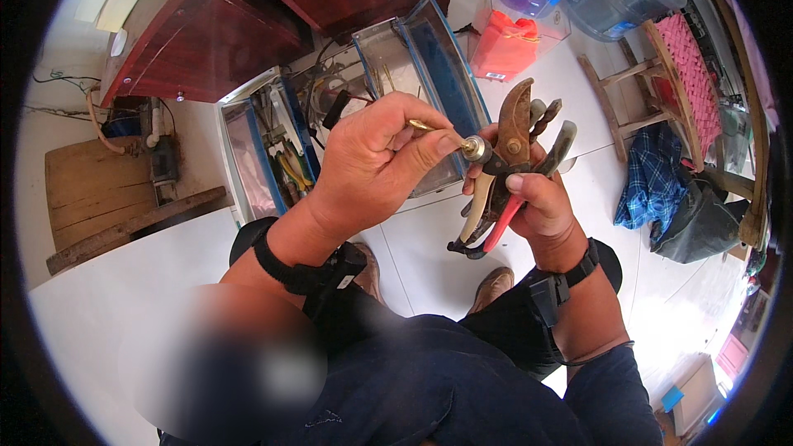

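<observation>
My right hand (541, 198) grips rusty pruning shears (512, 157); my left hand (376, 157), at nine o'clock, pinches a small oiler (472, 147) against the pivot. I judge oiling underway; steadiness needed.

- One view only, from the person's head, looking steeply down over the lap to the pale floor (628, 173).
- It sits close above the left hand (376, 161) and right hand (541, 206), mid-picture.
- Fisheye rim bends the far edges.
</observation>
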`<action>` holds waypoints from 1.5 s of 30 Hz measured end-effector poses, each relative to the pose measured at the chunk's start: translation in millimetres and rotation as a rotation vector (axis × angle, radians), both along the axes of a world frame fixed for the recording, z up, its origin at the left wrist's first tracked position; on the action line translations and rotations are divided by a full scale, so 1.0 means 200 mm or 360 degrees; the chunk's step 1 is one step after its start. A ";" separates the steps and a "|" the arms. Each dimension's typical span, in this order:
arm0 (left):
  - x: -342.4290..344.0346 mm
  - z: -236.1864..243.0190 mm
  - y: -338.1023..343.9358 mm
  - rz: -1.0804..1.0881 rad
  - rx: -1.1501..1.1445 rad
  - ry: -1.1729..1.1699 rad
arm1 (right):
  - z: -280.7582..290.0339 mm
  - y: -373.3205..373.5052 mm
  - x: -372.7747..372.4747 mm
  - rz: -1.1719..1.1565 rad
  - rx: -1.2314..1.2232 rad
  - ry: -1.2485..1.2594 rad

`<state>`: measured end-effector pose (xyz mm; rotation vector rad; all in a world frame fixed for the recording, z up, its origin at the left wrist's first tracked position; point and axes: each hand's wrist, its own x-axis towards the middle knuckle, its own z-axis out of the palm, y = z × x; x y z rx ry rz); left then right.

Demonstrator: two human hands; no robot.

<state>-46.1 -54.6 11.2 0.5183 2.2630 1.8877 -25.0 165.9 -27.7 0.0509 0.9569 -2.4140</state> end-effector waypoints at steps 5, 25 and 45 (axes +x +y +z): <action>-0.01 0.00 0.00 -0.0010 -0.0158 0.0148 | 0.01 0.02 0.00 0.0012 0.0203 0.0115; -0.03 -0.06 0.06 -0.0023 -0.0022 0.0337 | 0.01 0.02 0.00 0.0006 0.0145 -0.0005; 0.01 -0.13 0.15 -0.0040 0.0486 -0.0609 | 0.01 -0.05 0.01 -0.0107 -0.0024 -0.0223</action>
